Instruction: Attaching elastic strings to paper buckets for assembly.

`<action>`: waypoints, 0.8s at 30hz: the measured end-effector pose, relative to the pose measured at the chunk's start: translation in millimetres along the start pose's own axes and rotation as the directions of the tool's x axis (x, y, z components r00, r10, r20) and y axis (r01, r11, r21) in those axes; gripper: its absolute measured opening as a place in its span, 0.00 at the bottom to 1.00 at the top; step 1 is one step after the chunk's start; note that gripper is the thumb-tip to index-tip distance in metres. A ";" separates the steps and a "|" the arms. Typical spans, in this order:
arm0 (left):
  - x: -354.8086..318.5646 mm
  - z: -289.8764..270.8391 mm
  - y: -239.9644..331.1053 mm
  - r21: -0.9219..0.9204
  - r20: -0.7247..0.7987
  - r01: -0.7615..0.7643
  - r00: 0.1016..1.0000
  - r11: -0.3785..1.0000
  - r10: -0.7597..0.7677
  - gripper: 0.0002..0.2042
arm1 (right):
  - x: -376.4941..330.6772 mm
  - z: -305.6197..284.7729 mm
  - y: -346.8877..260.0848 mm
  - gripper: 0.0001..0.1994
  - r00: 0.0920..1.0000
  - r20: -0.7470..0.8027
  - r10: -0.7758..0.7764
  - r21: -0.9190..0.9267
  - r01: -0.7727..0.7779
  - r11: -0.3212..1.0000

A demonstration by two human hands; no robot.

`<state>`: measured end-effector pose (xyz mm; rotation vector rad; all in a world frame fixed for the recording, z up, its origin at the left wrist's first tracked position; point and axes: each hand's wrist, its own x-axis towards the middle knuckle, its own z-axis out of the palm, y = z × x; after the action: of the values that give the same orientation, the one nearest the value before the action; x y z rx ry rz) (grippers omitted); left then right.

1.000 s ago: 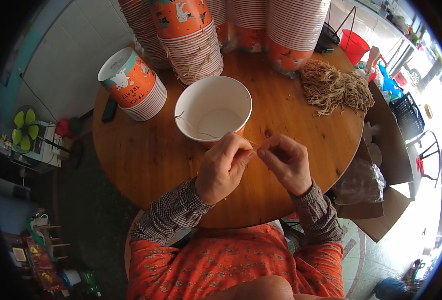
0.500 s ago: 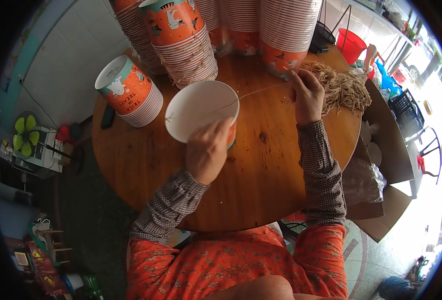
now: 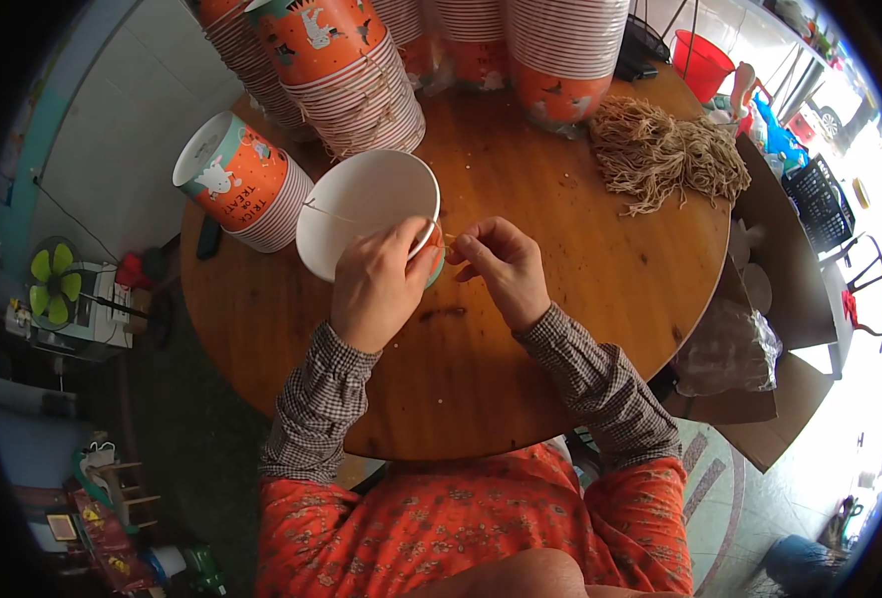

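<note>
A paper bucket (image 3: 366,189), white inside and orange and teal outside, tilts its mouth toward me on the round table. My left hand (image 3: 376,284) is closed on its near right rim, fingers over the edge. Just right of the rim, my right hand (image 3: 506,267) pinches the end of a thin tan string beside the bucket's outer wall. A piece of string (image 3: 329,212) crosses the inside near the far left wall. My left fingers hide how the string passes the rim. A tangled bundle of tan strings (image 3: 665,154) lies at the table's far right.
Left of the bucket lies a nested stack of printed orange buckets (image 3: 246,184). Taller bucket stacks (image 3: 356,100) line the far side, some in clear plastic. A dark phone-like object (image 3: 211,237) rests by the left edge. An open cardboard box (image 3: 775,259) stands right of the wooden table (image 3: 481,399).
My right hand has come down and left from beside the string bundle to the bucket's rim, bringing the string end. The bucket and my left hand have shifted slightly left.
</note>
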<state>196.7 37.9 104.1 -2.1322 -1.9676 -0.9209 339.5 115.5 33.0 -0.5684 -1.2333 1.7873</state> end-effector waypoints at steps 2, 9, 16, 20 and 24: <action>4.8 0.3 -1.2 -0.045 0.050 0.072 0.996 0.996 -0.069 0.19 | -0.8 -0.8 3.5 0.07 0.999 -0.006 -0.045 -0.048 0.045 0.998; 0.1 -2.0 -3.7 0.038 0.145 0.053 0.988 0.998 -0.058 0.10 | -2.0 -0.7 8.3 0.07 0.984 -0.043 -0.171 -0.129 0.164 0.978; -10.9 -0.6 0.0 -0.092 0.010 0.037 0.999 0.995 -0.036 0.08 | -6.3 6.7 11.1 0.07 0.999 0.027 0.042 0.218 -0.047 0.975; -11.7 -2.0 2.9 -0.123 -0.023 0.058 0.998 0.991 -0.061 0.11 | -8.9 12.7 14.2 0.07 0.998 0.036 0.044 0.261 -0.052 0.964; -12.5 -2.5 3.3 -0.134 0.001 0.080 0.997 0.988 -0.081 0.12 | -9.9 16.0 15.8 0.06 1.000 0.002 0.008 0.183 -0.008 0.983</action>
<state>199.1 25.3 101.1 -2.1295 -2.0584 -1.0997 326.3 96.8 24.1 -0.4678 -1.0544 1.8843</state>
